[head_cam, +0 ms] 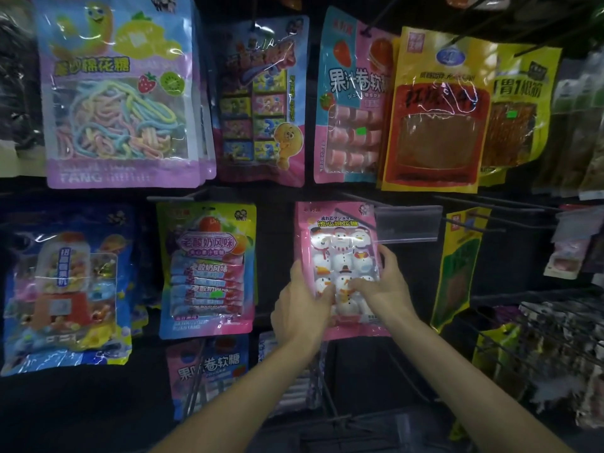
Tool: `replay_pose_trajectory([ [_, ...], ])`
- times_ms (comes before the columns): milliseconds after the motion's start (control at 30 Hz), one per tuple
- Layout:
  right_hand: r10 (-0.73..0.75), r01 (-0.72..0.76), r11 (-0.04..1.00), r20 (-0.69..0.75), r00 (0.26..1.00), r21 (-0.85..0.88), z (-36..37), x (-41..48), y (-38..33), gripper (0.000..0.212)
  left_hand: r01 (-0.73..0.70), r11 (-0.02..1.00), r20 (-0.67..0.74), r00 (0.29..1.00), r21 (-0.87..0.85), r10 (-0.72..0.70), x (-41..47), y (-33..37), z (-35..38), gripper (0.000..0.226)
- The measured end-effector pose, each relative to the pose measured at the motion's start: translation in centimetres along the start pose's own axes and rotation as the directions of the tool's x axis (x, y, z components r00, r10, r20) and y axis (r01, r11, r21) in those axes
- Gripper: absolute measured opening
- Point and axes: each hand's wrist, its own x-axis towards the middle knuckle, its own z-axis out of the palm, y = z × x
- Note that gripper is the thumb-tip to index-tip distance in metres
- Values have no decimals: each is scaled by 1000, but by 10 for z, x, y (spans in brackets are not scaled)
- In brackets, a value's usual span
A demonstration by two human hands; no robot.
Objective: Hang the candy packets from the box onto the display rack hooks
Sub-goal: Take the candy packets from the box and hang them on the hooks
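A pink packet of snowman marshmallows (340,250) is held upright against the dark display rack, in the middle of the lower row. My left hand (302,307) grips its lower left edge, thumb on the front. My right hand (382,289) holds its right side, fingers on the front and over the edge. A thin black hook (354,220) slants across the packet's top right corner; whether the packet's hole is on it I cannot tell. A clear price-tag holder (407,225) sits at the hook's tip. The box is not clearly in view.
Hung packets surround it: a yoghurt candy packet (207,269) to the left, a blue gumball packet (67,289) far left, a green-yellow packet (457,266) to the right, and a row of packets above. Bare wire hooks (539,335) jut out at lower right.
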Motion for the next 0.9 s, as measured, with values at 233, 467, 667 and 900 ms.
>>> replay_pose_trajectory([
  [233,-62,61,997,-48,997,-37,25,29,12,83,11,997,-2,1000,73,-11,35,-10,12,47],
  [467,-106,95,990,-108,988,-104,46,46,18,80,-8,991,-45,999,131,14,56,-20,21,29],
  [667,-138,119,984,-147,980,-129,50,52,31,85,-38,983,-45,998,182,46,68,-28,31,33],
  [900,-59,58,998,-53,997,-25,53,58,48,103,0,997,-53,999,77,4,80,-34,39,48],
])
